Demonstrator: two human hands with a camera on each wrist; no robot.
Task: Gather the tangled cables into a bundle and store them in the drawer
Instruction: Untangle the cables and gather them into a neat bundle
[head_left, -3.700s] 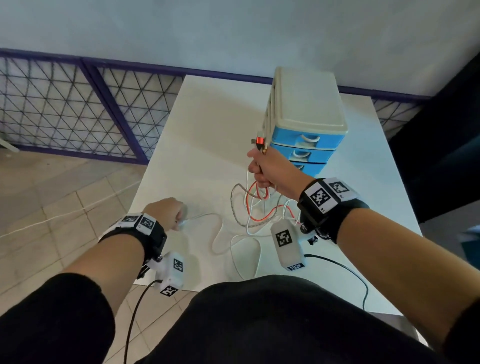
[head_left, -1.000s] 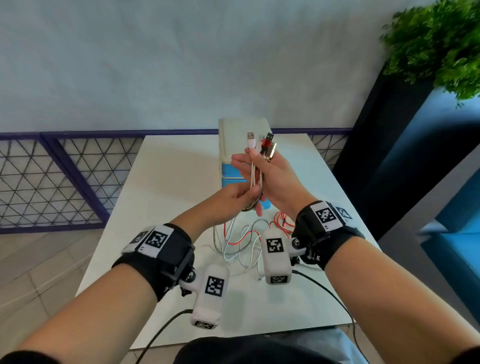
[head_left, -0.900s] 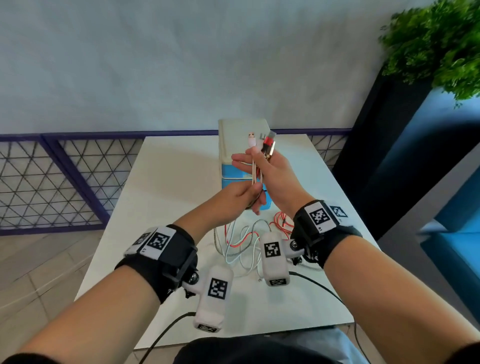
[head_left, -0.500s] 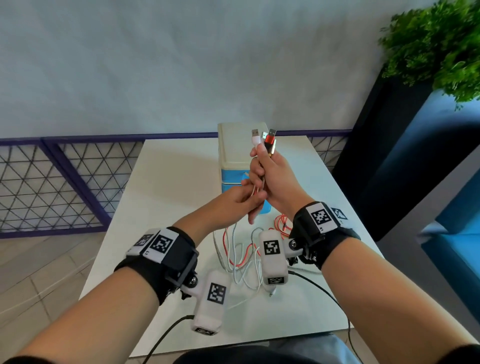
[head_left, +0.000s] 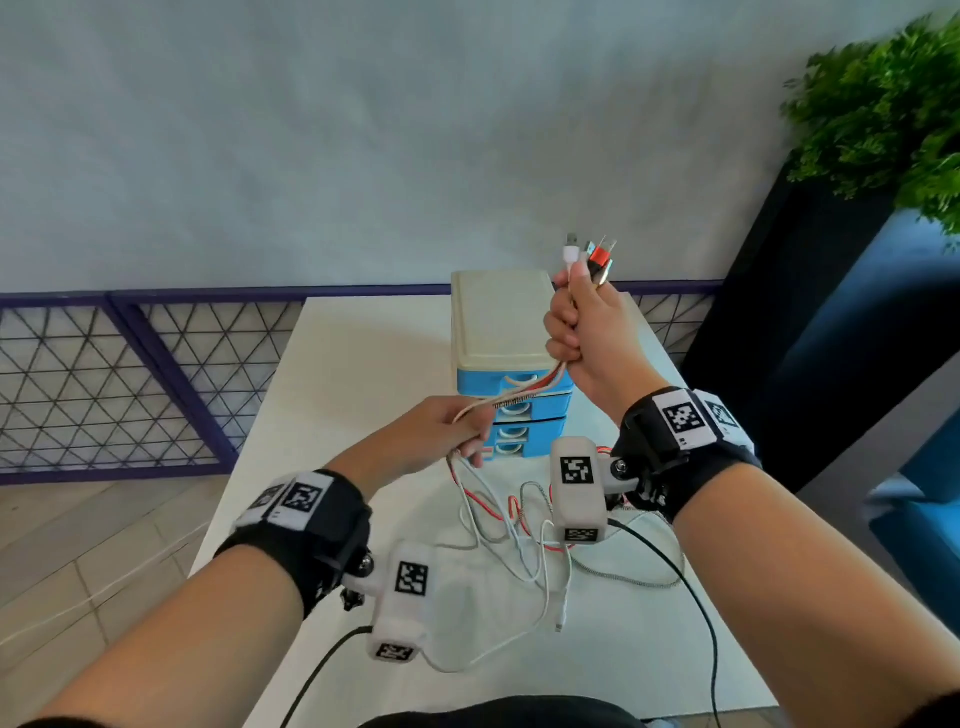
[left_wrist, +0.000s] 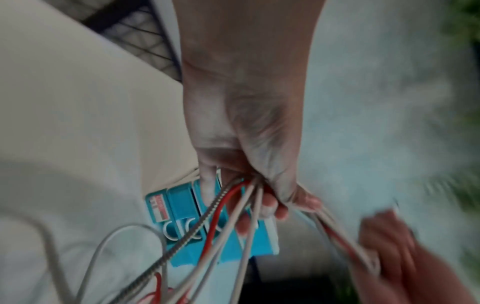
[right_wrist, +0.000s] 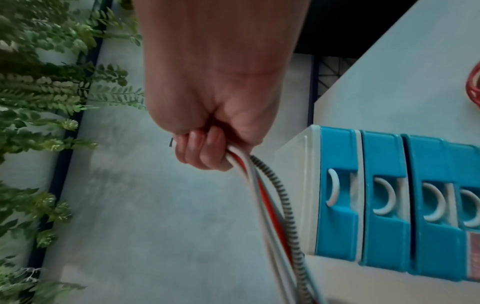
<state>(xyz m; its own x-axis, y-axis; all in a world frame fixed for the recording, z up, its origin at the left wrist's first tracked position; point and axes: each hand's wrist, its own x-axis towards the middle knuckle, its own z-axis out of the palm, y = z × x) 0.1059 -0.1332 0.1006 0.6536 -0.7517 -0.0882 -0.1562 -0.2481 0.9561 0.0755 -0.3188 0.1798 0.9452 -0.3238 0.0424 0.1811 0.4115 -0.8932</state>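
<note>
Right hand (head_left: 582, 332) raised above the drawer unit (head_left: 506, 364), fist closed round the cables (head_left: 511, 512) just below their plug ends (head_left: 589, 254), which stick up out of the grip. Left hand (head_left: 447, 431) lower, fingers curled round the same strands in front of the blue drawers. Below it, loose loops trail onto the white surface (head_left: 363, 374). All drawers look closed.

We raise our right hand (head_left: 582, 332) in a fist, knuckles leftward, forearm slanting up from the lower right. Our left hand (head_left: 447, 431) sits lower, fingers (left_wrist: 270, 205) curled and pinching, forearm reaching forward from the lower left. Both wrists wear black bands.
</note>
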